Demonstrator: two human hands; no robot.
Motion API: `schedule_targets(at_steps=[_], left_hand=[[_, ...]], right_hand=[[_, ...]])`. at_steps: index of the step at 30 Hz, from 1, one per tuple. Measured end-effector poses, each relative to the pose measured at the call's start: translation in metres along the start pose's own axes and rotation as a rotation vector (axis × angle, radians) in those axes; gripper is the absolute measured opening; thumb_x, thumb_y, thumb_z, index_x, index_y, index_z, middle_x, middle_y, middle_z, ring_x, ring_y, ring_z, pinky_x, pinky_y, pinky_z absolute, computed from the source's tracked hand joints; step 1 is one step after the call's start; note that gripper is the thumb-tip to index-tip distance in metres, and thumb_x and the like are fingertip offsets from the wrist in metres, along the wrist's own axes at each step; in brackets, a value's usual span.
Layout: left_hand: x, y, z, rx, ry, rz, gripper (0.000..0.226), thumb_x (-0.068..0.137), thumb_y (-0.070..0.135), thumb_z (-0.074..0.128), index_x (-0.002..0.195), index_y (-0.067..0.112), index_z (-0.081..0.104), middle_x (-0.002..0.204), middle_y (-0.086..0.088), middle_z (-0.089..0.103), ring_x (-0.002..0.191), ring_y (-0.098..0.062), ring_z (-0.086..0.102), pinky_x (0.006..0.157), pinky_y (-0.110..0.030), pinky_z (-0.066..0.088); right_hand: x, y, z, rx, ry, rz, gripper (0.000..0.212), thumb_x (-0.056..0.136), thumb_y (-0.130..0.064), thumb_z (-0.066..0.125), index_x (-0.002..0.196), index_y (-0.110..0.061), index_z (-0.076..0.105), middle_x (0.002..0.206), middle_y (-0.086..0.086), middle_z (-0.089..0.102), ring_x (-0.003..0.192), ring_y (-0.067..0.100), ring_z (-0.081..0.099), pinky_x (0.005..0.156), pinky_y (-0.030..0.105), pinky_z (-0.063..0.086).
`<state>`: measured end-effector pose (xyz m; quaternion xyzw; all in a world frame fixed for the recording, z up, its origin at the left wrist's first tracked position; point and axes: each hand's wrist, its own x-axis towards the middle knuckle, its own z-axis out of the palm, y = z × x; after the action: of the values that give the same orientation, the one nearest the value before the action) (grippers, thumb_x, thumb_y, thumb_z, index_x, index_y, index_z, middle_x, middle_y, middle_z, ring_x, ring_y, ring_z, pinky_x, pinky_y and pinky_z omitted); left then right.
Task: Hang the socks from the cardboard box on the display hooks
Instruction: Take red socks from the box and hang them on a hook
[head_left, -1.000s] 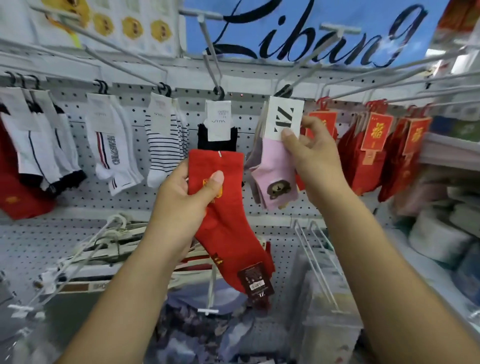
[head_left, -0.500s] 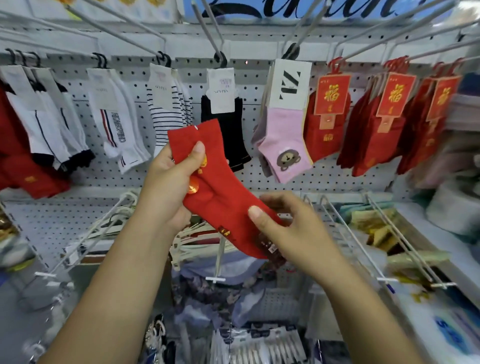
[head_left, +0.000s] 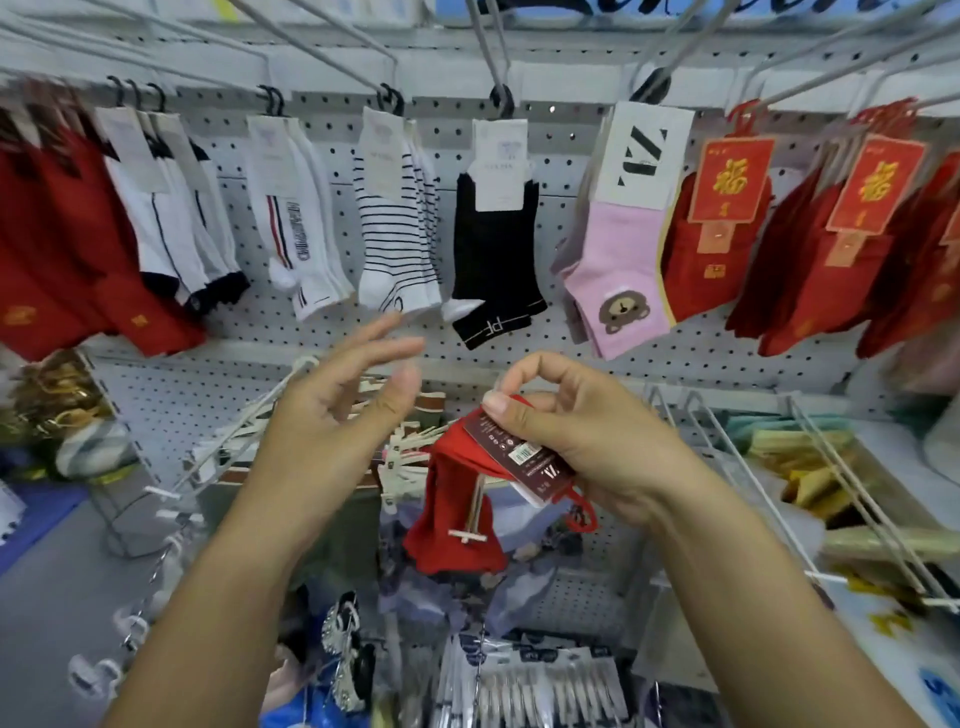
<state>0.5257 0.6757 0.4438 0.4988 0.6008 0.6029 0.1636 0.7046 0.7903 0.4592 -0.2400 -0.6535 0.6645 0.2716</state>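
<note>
A red sock pair (head_left: 457, 509) with a dark label hangs down from my right hand (head_left: 582, 436), which pinches it by the label end below the black socks (head_left: 493, 260). To its left my left hand (head_left: 332, 415) is raised with fingers spread and nothing in it. Along the pegboard (head_left: 701, 358) the display hooks (head_left: 501, 93) carry rows of socks: red ones at far left, white ones (head_left: 291, 218), striped ones (head_left: 395, 218), a black pair, pink bear socks (head_left: 623, 270) and red carded socks (head_left: 727, 218) to the right. No cardboard box is in view.
A lower row of white wire hooks (head_left: 727, 457) juts out toward me on the right, with folded yellow and green goods (head_left: 810, 467) beside them. More wire hooks (head_left: 244, 431) and hangers stick out at lower left. Packaged goods (head_left: 530, 686) hang near the bottom.
My left hand has let go of the red sock and spread open. My right hand now holds the sock alone by its label end, and the sock dangles downward. The view has tilted lower.
</note>
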Motion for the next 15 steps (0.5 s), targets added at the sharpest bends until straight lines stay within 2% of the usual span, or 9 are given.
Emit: schedule_targets(at_steps=[2,4,6,8,10,12,15], left_hand=[[-0.019,-0.002,-0.009,-0.154,-0.190,0.034,0.058,0.074,0.066,0.073,0.119,0.028,0.075,0.136,0.013,0.066,0.129,-0.008,0.060,0.103,-0.028,0.051],[-0.035,-0.007,-0.020,-0.233,-0.223,0.027,0.061,0.070,0.054,0.083,0.122,0.022,0.074,0.131,0.003,0.070,0.125,-0.014,0.064,0.098,-0.024,0.053],[-0.049,-0.009,-0.032,-0.242,-0.106,-0.007,0.054,0.067,0.040,0.087,0.118,0.025,0.076,0.126,0.001,0.073,0.121,-0.016,0.067,0.095,-0.026,0.055],[-0.060,-0.010,-0.046,-0.184,0.134,-0.060,0.036,0.068,0.032,0.082,0.104,0.027,0.081,0.108,0.002,0.079,0.103,-0.011,0.074,0.083,-0.022,0.059],[-0.067,-0.013,-0.061,-0.168,0.353,-0.128,0.019,0.074,0.028,0.075,0.092,0.025,0.081,0.092,0.000,0.081,0.084,-0.010,0.074,0.071,-0.024,0.061],[-0.070,-0.017,-0.079,-0.204,0.463,-0.183,0.015,0.083,0.028,0.070,0.090,0.020,0.081,0.088,-0.006,0.080,0.075,-0.014,0.072,0.066,-0.030,0.062],[-0.070,-0.030,-0.116,-0.299,0.548,-0.264,0.021,0.094,0.026,0.065,0.093,0.011,0.081,0.089,-0.012,0.080,0.073,-0.018,0.074,0.062,-0.029,0.061]], right_hand=[[0.011,-0.003,0.016,0.032,-0.072,0.020,0.013,0.083,-0.021,0.074,0.089,-0.012,0.067,0.081,0.013,0.071,0.060,0.015,0.065,0.055,0.021,0.054],[0.019,-0.007,0.034,0.114,-0.192,0.066,0.018,0.094,-0.022,0.063,0.093,-0.005,0.071,0.083,0.014,0.072,0.061,0.014,0.068,0.054,0.021,0.055],[0.025,-0.010,0.051,0.182,-0.332,0.114,0.037,0.102,-0.026,0.050,0.102,0.004,0.072,0.089,0.018,0.075,0.070,0.016,0.073,0.059,0.021,0.057],[0.032,-0.008,0.071,0.249,-0.418,0.186,0.050,0.101,-0.034,0.047,0.114,0.011,0.065,0.100,0.026,0.074,0.085,0.025,0.076,0.069,0.025,0.061],[0.040,-0.002,0.093,0.293,-0.464,0.245,0.056,0.096,-0.042,0.048,0.115,0.009,0.062,0.102,0.030,0.072,0.091,0.033,0.075,0.073,0.031,0.063],[0.048,0.006,0.117,0.239,-0.462,0.242,0.058,0.092,-0.048,0.050,0.115,0.003,0.061,0.099,0.029,0.073,0.088,0.034,0.076,0.070,0.033,0.063],[0.063,0.015,0.155,0.060,-0.378,0.132,0.052,0.086,-0.052,0.057,0.110,-0.006,0.069,0.087,0.016,0.074,0.076,0.023,0.073,0.066,0.028,0.060]])
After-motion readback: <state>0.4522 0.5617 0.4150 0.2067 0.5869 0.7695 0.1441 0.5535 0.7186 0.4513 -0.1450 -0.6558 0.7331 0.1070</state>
